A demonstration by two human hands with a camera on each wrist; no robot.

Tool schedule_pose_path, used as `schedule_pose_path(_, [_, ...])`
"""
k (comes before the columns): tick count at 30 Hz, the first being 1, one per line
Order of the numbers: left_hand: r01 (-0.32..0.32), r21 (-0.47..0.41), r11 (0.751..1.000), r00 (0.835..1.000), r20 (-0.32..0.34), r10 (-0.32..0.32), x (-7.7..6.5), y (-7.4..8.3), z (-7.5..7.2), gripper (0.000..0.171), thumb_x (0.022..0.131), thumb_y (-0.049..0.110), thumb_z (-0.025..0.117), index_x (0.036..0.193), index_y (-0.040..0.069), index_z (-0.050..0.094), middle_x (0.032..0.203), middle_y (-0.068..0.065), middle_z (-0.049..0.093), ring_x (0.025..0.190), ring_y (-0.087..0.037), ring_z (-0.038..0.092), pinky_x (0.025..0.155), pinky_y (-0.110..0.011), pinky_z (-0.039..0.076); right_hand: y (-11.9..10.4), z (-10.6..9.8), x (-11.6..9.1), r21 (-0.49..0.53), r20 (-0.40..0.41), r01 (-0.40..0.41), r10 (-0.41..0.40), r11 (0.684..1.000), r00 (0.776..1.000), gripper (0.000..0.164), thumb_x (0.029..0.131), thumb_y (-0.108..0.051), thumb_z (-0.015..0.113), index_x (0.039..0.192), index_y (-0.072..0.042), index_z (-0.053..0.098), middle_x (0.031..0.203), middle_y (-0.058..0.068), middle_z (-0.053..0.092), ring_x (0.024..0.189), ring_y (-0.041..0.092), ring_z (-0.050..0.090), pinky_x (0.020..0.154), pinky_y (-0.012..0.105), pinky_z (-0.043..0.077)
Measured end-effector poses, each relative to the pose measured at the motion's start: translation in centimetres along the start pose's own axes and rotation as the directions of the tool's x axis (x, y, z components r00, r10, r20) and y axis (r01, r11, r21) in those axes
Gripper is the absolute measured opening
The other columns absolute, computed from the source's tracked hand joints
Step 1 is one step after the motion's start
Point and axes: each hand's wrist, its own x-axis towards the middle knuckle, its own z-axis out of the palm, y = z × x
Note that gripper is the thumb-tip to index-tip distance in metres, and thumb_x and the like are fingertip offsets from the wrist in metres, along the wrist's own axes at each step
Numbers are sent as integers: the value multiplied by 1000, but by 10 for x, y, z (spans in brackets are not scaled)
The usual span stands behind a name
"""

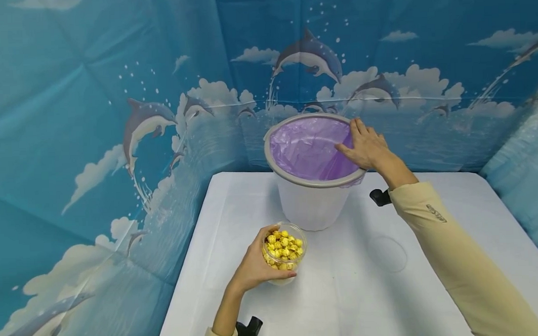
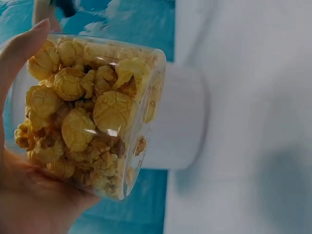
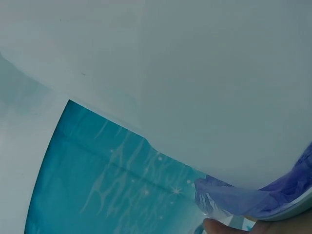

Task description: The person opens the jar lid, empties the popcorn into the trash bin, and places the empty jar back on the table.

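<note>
My left hand (image 1: 259, 262) grips a clear plastic jar (image 2: 129, 161) around its side, thumb on one side and fingers on the other. Yellow, ball-shaped popcorn (image 1: 282, 245) fills it, and the jar is held above the table. Just beyond stands a white trash bin (image 1: 312, 206) with a grey rim (image 1: 314, 183), lined with a purple plastic bag (image 1: 310, 147). At the bin's right side my right hand (image 1: 366, 147) holds the rim, its thumb over the inside. In the right wrist view only part of that hand (image 3: 273, 226) shows, beside the bunched bag edge (image 3: 243, 197).
The bin stands on a white table (image 1: 344, 289) with rounded corners. A faint ring mark (image 1: 389, 254) lies on its right part. Blue curtains (image 1: 158, 53) with dolphins and clouds hang behind the table and at both sides.
</note>
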Motion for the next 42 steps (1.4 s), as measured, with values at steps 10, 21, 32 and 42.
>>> schedule_pose_path(10, [-160, 180, 970, 974, -131, 185, 47, 85, -87, 109, 69, 14, 97, 157, 18, 33, 157, -12, 43, 142, -30, 49, 115, -55, 46, 15, 0, -7, 51, 32, 23, -24, 998, 999, 89, 87, -10, 36, 160, 9, -12, 168, 33, -13, 150, 65, 3, 122, 73, 15])
schedule_pose_path(21, [-214, 460, 862, 954, -90, 285, 126, 164, -121, 115, 69, 24, 97, 159, 11, 27, 159, -16, 41, 146, -34, 44, 120, -57, 40, 10, 4, -3, 82, 16, 19, -20, 996, 1000, 87, 90, -9, 40, 160, 10, -8, 169, 33, -10, 151, 62, 2, 124, 71, 14])
schedule_pose_path(32, [-273, 802, 532, 937, 98, 334, 194, 202, -135, 115, 67, 32, 99, 160, 13, 35, 162, -11, 42, 154, -35, 32, 130, -58, 16, -13, 10, 5, 103, -20, 12, -10, 995, 1000, 84, 92, -8, 41, 162, 7, -3, 171, 28, -7, 154, 57, 5, 122, 72, 19])
schedule_pose_path(42, [-323, 894, 311, 934, 248, 256, 223, 214, -108, 113, 71, 40, 96, 161, 15, 33, 160, -15, 41, 153, -36, 31, 130, -56, 18, -2, 0, 2, 72, -14, 0, 1, 997, 1000, 82, 95, -9, 39, 162, 7, -6, 171, 29, -9, 154, 57, 4, 121, 73, 18])
